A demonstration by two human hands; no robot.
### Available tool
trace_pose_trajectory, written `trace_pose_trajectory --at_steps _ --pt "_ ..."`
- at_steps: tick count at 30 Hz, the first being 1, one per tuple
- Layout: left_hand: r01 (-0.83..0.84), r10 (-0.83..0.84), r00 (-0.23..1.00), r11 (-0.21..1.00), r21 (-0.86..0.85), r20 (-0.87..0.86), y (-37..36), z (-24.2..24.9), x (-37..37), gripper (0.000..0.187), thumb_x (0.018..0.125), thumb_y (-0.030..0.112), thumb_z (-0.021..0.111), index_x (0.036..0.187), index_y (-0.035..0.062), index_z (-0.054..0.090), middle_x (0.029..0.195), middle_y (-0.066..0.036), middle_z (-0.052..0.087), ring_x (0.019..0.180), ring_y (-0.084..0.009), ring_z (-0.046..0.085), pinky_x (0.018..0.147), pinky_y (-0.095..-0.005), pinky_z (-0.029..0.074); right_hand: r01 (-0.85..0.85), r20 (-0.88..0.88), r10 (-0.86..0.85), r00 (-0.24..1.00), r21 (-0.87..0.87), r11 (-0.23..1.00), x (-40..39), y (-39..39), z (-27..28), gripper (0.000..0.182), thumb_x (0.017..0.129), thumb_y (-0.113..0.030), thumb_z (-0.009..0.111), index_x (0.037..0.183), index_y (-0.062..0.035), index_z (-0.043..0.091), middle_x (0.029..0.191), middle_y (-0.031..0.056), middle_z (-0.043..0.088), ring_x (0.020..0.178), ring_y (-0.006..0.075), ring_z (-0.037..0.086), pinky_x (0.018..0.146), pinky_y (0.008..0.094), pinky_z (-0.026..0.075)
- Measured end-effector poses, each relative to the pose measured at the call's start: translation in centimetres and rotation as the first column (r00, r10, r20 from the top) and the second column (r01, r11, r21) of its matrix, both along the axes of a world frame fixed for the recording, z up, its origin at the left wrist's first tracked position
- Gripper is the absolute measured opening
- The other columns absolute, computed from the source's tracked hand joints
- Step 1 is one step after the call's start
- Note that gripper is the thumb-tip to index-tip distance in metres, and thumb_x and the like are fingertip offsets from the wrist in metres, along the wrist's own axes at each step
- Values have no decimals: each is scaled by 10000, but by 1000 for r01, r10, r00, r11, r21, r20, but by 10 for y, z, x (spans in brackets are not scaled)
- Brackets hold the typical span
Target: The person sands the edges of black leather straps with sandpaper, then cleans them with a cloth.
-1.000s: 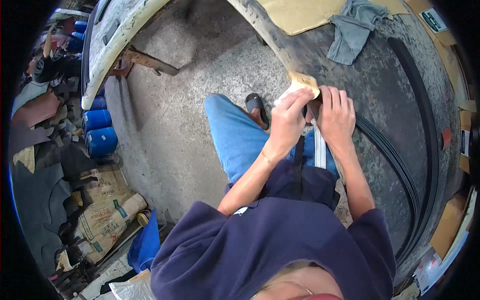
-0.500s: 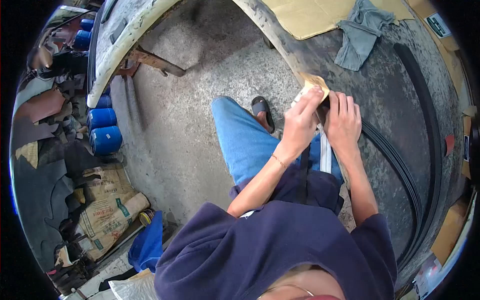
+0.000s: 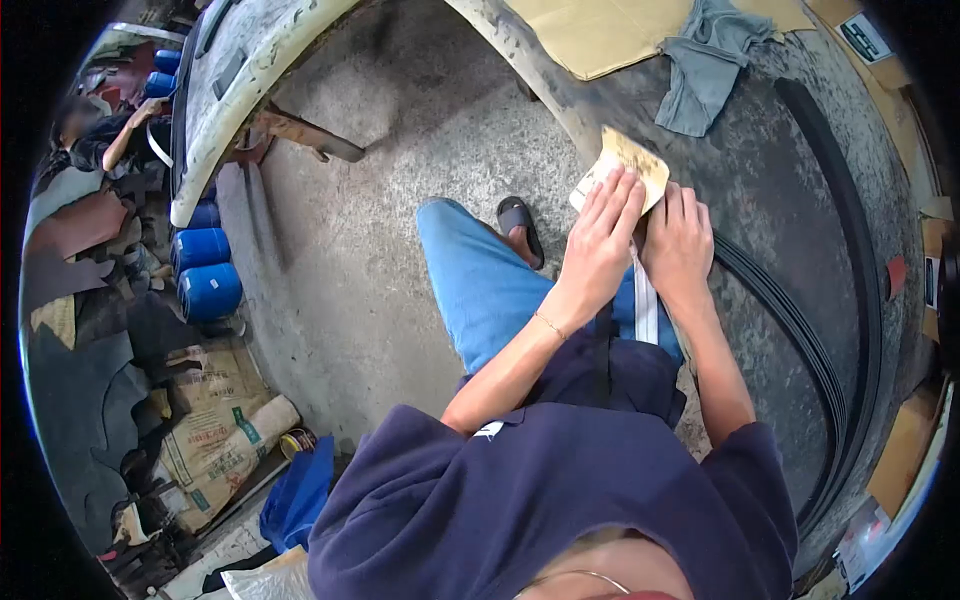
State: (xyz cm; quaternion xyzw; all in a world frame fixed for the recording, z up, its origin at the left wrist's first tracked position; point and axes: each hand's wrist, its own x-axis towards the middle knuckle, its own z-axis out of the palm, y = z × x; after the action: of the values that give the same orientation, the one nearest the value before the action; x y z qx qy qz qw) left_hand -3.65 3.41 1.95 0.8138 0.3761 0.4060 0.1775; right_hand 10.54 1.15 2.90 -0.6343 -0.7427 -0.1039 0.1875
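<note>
My left hand (image 3: pixel 605 225) is closed on a stained, pale-yellow sheet (image 3: pixel 635 160), its fingers long and flat across the sheet's near side and the thumb hidden. Close to its right, my right hand (image 3: pixel 680 245) has its fingers bent down at the table edge, around the upper end of a long white strip (image 3: pixel 646 305). That strip runs down between my wrists towards my lap. Where the strip meets the sheet is covered by my hands.
The curved worktable (image 3: pixel 760 200) carries a grey cloth (image 3: pixel 705 75), brown cardboard (image 3: pixel 580 35), a bundle of thin black strips (image 3: pixel 790 330) and a wide black strip (image 3: pixel 845 190). Blue rolls (image 3: pixel 210 290) and leather scraps (image 3: pixel 85 370) lie left. Another person (image 3: pixel 110 140) is at far left.
The yellow sheet was folded in my left hand and now lies spread wider, with the fingers flatter on it. At far left, the other person's arm has come into sight.
</note>
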Motion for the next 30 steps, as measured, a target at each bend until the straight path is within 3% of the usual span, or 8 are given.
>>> trace_pose_trajectory --at_steps 7,9,15,18,23,26,28,30 --pt "-190 183 982 959 -211 -53 13 -4 -2 697 701 -187 535 1389 -68 522 1409 -274 562 1387 -437 482 1117 -469 451 -19 -133 18 991 -5 1000 1 0 5 410 865 -116 675 1252 -18 583 1107 108 651 1020 287 618 859 391 504" --pt "-179 176 984 973 -143 -35 1 5 5 695 702 -184 539 1386 -68 525 1416 -273 559 1389 -441 479 1111 -474 455 20 -305 -16 952 11 1000 3 -3 1 606 831 -101 754 1379 -10 513 996 137 667 930 330 660 822 425 536" --pt "-52 81 967 991 124 -243 -3 6 -5 648 752 -101 603 1394 -41 542 1459 -232 548 1371 -417 517 1064 -469 498 58 -399 -13 917 101 993 9 -2 -9 809 814 -78 761 1510 17 360 1056 165 711 942 354 699 823 423 570" --pt "-112 95 965 992 -58 -244 -1 11 -4 688 733 -110 600 1413 -47 520 1465 -241 539 1377 -414 510 1038 -474 519 47 -461 -27 887 32 998 6 -8 -9 844 798 -63 772 1519 20 340 1075 134 725 959 340 702 834 415 569" --pt "-63 66 951 998 19 -304 -6 2 -14 743 722 -121 589 1452 -47 470 1460 -243 540 1329 -396 561 894 -426 601 30 -435 -7 901 44 999 8 -7 -11 887 785 -63 807 1529 9 330 1069 83 738 973 317 701 840 405 567" --pt "-26 39 952 999 46 -305 6 8 -22 682 750 -104 585 1422 -49 483 1396 -249 585 1189 -412 649 854 -456 601 31 -433 -3 901 58 998 6 -4 -8 882 787 -85 823 1525 -2 345 1057 73 740 966 304 700 833 401 570" --pt "-212 94 892 951 -226 -442 15 4 -23 625 763 -100 584 1380 -53 495 1327 -262 620 1029 -437 695 807 -481 594 36 -431 -2 902 70 997 6 -6 -6 876 786 -96 831 1519 -7 359 1047 69 742 958 296 698 826 397 572" --pt "-249 147 919 936 -249 -366 14 -2 -34 659 738 -127 572 1386 -55 475 1332 -272 611 943 -450 698 782 -504 581 23 -403 7 915 71 997 7 -3 -5 854 778 -107 843 1498 -5 395 1027 67 743 924 283 699 808 384 576"
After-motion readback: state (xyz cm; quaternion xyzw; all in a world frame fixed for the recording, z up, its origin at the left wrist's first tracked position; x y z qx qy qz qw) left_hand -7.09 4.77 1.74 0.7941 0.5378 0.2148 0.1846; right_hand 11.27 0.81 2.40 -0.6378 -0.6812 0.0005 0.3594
